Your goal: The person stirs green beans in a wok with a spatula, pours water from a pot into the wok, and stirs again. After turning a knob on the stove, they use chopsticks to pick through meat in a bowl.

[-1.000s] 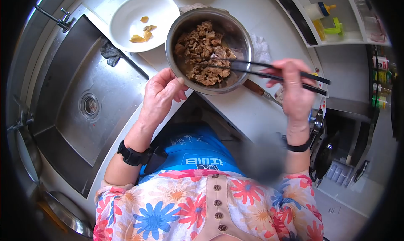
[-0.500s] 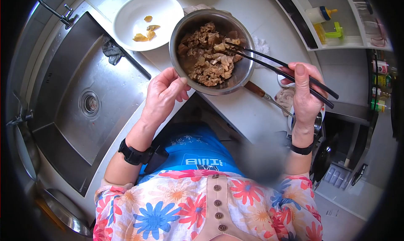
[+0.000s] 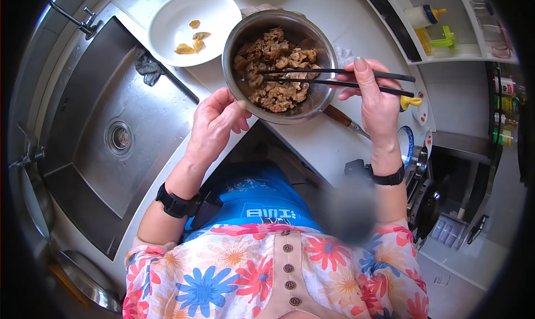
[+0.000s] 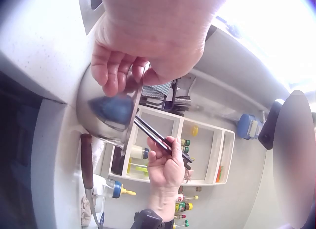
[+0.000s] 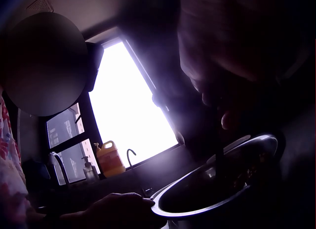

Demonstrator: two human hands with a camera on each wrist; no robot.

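A deep steel bowl (image 3: pixel 319 43) holds a heap of brown cooked meat pieces (image 3: pixel 284 99). At its near left rim my left hand (image 3: pixel 214 121) pinches the edge between thumb and fingers; the left wrist view shows these fingers curled over the rim, against the bowl's outer wall (image 4: pixel 94 123). My right hand (image 3: pixel 379 104) grips a pair of black chopsticks (image 3: pixel 312 71), slightly spread, their tips in the left part of the meat. In the right wrist view, which is dark, the bowl's rim (image 5: pixel 163 211) shows below that hand.
Behind the steel bowl to the left stands a white bowl (image 3: pixel 163 25) with a few yellowish pieces (image 3: pixel 185 49). A steel sink (image 3: pixel 83 135) with a dark cloth (image 3: pixel 147 67) lies left. A wooden handle (image 3: pixel 337 114) sticks out right of the bowl; a white shelf (image 3: pixel 446 56) is at back right.
The chopsticks first reached into the meat, swung up and right through its upper right part, then came back left and lie flatter. My left hand has stayed at the rim.
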